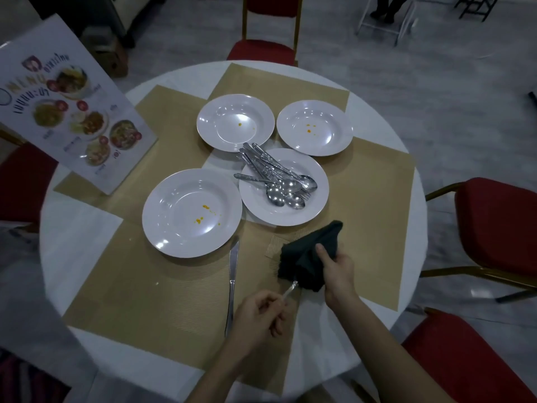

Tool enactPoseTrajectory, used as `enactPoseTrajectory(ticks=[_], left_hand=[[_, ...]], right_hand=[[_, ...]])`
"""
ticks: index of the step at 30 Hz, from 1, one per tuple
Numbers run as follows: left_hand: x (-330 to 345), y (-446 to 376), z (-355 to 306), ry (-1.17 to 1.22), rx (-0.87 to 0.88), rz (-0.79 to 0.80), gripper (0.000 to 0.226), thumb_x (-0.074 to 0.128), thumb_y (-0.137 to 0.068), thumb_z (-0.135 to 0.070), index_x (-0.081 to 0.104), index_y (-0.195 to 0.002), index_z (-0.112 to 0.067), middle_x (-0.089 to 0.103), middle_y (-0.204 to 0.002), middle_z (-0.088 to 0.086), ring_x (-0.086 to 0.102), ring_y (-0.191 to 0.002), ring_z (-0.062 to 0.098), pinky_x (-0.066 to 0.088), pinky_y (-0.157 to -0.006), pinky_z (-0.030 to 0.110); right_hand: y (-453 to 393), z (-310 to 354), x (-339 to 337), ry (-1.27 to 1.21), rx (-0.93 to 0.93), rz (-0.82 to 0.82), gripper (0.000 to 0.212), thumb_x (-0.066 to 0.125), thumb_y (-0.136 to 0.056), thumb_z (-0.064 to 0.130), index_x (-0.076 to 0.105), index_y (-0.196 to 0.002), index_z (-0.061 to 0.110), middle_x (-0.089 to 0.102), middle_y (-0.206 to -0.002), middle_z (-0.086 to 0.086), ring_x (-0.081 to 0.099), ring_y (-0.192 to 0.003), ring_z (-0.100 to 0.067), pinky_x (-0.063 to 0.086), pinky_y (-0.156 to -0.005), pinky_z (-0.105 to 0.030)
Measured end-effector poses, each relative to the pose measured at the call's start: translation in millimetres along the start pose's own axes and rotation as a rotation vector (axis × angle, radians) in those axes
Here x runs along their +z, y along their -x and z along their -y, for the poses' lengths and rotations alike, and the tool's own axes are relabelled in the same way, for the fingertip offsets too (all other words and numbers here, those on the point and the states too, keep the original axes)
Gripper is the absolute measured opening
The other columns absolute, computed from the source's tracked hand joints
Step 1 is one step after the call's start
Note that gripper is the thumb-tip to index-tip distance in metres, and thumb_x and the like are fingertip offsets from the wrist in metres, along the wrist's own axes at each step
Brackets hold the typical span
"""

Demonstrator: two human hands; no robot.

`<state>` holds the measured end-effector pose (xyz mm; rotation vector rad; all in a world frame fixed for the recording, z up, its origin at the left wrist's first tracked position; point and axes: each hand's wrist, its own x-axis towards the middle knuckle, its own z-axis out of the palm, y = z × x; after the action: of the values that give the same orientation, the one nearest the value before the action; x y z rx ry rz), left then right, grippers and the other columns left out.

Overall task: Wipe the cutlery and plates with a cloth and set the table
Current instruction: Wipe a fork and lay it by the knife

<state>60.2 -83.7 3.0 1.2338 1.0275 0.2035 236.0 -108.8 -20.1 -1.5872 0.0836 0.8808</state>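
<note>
Left hand (259, 315) pinching utensil handle (289, 290), right hand (337, 267) gripping dark cloth (309, 254) around it, 4 white plates (192, 212)

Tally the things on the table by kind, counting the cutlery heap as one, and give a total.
White plates: 4
Tan placemats: 4
Cutlery heap on one plate: 1
Knife lying alone: 1
Utensil being wiped, held in left hand: 1
Dark cloth, in right hand: 1
Menu card: 1
Total: 13

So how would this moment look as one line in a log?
step: wiping cutlery | left hand: holds utensil handle | right hand: wraps dark cloth round it | knife: on placemat | plates: stained, unwiped
</note>
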Motion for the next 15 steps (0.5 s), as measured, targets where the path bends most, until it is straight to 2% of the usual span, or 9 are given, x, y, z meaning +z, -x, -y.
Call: enactPoseTrajectory(ticks=[3, 5, 8, 12, 13, 15], left_hand=[[-14, -4, 0, 0.007, 0.032, -0.051, 0.014, 0.054, -0.095, -0.005, 0.063, -0.088, 0.004, 0.062, -0.065, 0.005, 0.055, -0.051, 0.012, 0.046, -0.05, 0.023], [-12, -3, 0, -0.006, 0.058, -0.068, 0.014, 0.054, -0.096, -0.006, 0.062, -0.087, 0.002, 0.061, -0.064, 0.003, 0.054, -0.051, 0.013, 0.046, -0.05, 0.024], [-3, 2, 3, -0.029, 0.068, -0.104, 0.015, 0.053, -0.096, -0.008, 0.062, -0.086, -0.002, 0.061, -0.062, 0.001, 0.055, -0.051, 0.011, 0.045, -0.049, 0.022], [7, 5, 10, -0.037, 0.067, -0.129, 0.017, 0.054, -0.096, -0.01, 0.063, -0.083, -0.005, 0.062, -0.061, 0.0, 0.053, -0.049, 0.012, 0.043, -0.049, 0.024], [7, 5, 10, -0.025, 0.069, -0.151, 0.018, 0.054, -0.096, -0.011, 0.062, -0.082, -0.005, 0.062, -0.061, 0.0, 0.052, -0.049, 0.012, 0.042, -0.048, 0.025], [7, 4, 9, -0.011, 0.088, -0.19, 0.02, 0.053, -0.096, -0.012, 0.061, -0.08, -0.004, 0.061, -0.062, 0.002, 0.05, -0.049, 0.012, 0.041, -0.049, 0.024]], right_hand=[[3, 0, 6, -0.045, 0.037, 0.118, 0.019, 0.064, -0.091, 0.015, 0.066, -0.106, 0.004, 0.073, -0.099, -0.01, 0.069, -0.093, -0.024, 0.058, -0.076, -0.029], [10, -7, 12, -0.088, 0.058, 0.128, 0.023, 0.064, -0.091, 0.019, 0.067, -0.106, 0.002, 0.073, -0.101, -0.013, 0.07, -0.095, -0.025, 0.059, -0.079, -0.03], [16, -18, 15, -0.065, 0.057, 0.097, 0.031, 0.065, -0.091, 0.022, 0.065, -0.111, -0.002, 0.072, -0.103, -0.014, 0.069, -0.095, -0.024, 0.058, -0.075, -0.027], [5, -10, -1, -0.064, 0.011, -0.142, 0.034, 0.064, -0.092, 0.023, 0.063, -0.113, -0.003, 0.071, -0.106, -0.015, 0.067, -0.088, -0.019, 0.053, -0.069, -0.023], [1, -6, -8, -0.068, 0.002, -0.151, 0.033, 0.064, -0.092, 0.023, 0.063, -0.113, -0.002, 0.07, -0.106, -0.015, 0.067, -0.088, -0.018, 0.053, -0.069, -0.023], [3, -1, -13, -0.045, 0.001, -0.041, 0.029, 0.063, -0.092, 0.022, 0.064, -0.11, 0.0, 0.071, -0.104, -0.014, 0.068, -0.089, -0.019, 0.055, -0.072, -0.023]])
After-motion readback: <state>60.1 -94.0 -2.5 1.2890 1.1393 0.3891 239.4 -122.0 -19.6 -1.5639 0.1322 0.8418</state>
